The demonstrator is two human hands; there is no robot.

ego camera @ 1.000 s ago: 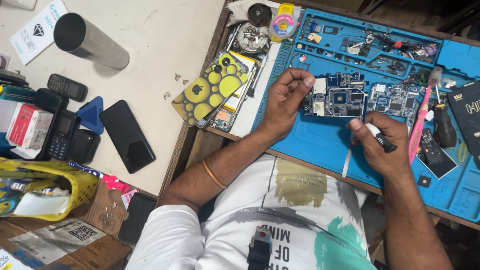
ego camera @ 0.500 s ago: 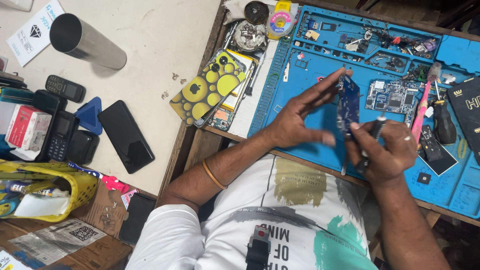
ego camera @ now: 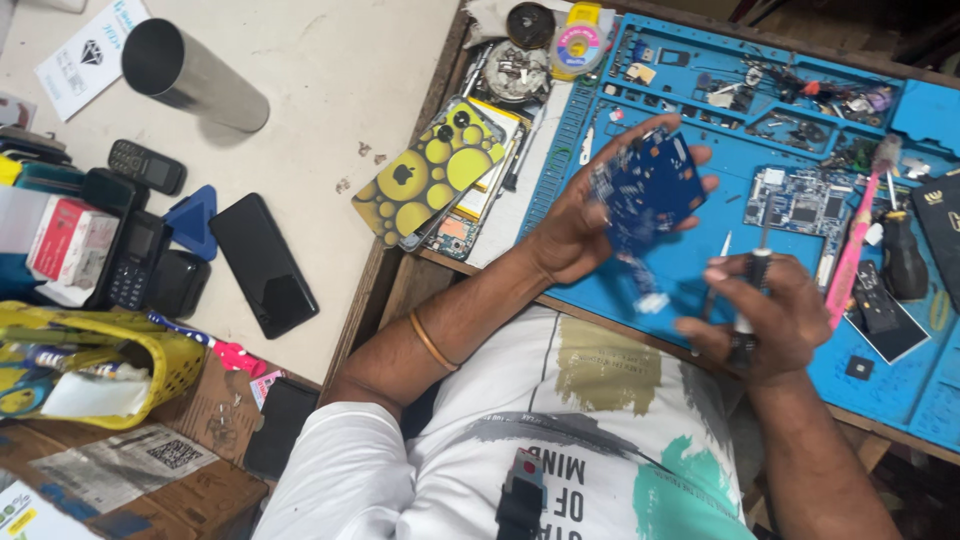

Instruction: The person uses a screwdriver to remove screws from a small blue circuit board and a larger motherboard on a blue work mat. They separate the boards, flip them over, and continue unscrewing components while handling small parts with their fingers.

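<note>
L hand (ego camera: pixel 575 225) fingers grip blue circuit board (ego camera: pixel 645 190); R hand (ego camera: pixel 765 315) clenched on screwdriver (ego camera: pixel 748 300). Keep board steady, tip square.

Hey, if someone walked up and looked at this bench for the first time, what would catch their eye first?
Probably the blue circuit board held up in the left hand above the bright blue work mat, with the right hand gripping a small screwdriver just below it. Next, the yellow-and-black bubble-patterned phone back at the mat's left edge, and the shiny metal cylinder lying on the pale table at far left.
</note>
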